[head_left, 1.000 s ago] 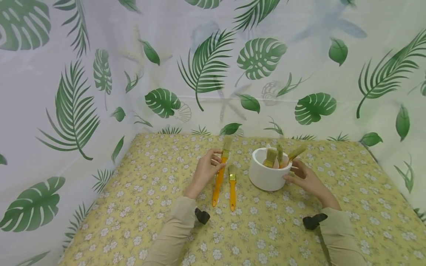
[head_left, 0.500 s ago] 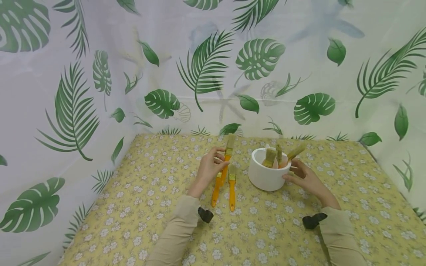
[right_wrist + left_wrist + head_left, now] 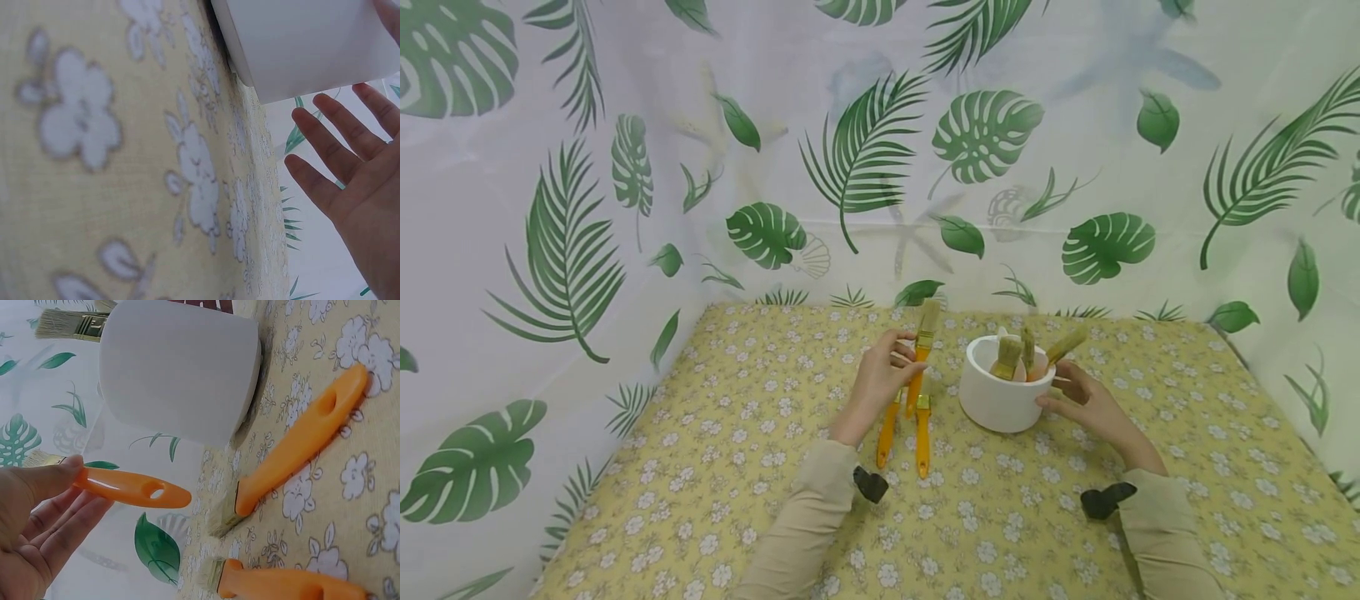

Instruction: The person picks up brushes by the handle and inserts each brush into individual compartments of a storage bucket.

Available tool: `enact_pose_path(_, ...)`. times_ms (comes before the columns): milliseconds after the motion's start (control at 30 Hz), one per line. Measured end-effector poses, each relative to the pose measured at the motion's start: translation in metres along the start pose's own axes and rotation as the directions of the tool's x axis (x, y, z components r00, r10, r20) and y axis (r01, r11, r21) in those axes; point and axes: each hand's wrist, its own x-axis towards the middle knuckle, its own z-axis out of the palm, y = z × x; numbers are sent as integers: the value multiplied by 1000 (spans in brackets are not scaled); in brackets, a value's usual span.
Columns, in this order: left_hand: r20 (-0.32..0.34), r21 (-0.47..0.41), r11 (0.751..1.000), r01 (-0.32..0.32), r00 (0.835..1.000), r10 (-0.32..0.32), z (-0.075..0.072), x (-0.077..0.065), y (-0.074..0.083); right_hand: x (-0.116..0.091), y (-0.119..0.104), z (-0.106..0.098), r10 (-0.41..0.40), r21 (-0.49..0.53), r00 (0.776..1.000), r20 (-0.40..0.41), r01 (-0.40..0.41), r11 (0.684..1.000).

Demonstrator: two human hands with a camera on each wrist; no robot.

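Note:
My left hand (image 3: 874, 379) pinches an orange-handled paintbrush (image 3: 916, 385) between thumb and fingers, bristles up; in the left wrist view its handle (image 3: 119, 486) hangs clear of the cloth. Below it, two similar brushes lie on the table, a left one (image 3: 887, 433) partly hidden and a right one (image 3: 922, 437). Right of them stands a round white pot (image 3: 992, 404) with several brushes inside, bristles up, one leaning out over the right rim. My right hand (image 3: 1088, 407) is at the pot's right side, its fingers spread and fairly straight against the wall in the right wrist view.
A yellow floral cloth (image 3: 715, 467) covers the table. Behind and to the left hangs a white curtain (image 3: 685, 217) with green leaf prints. Each wrist carries a black camera mount, the left one (image 3: 870, 483) close to the lying brushes.
My left hand has lifted the paintbrush from over the left lying brush and carried it right, toward the pot. The right hand and the pot have stayed in place.

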Motion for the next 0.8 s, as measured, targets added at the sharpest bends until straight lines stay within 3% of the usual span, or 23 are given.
enact_pose_path(800, -57, -29, 992, -126, 991, 125, 8, 5, 12, 3, 3, 0, 12, -55, 1000, -23, -13, 998)
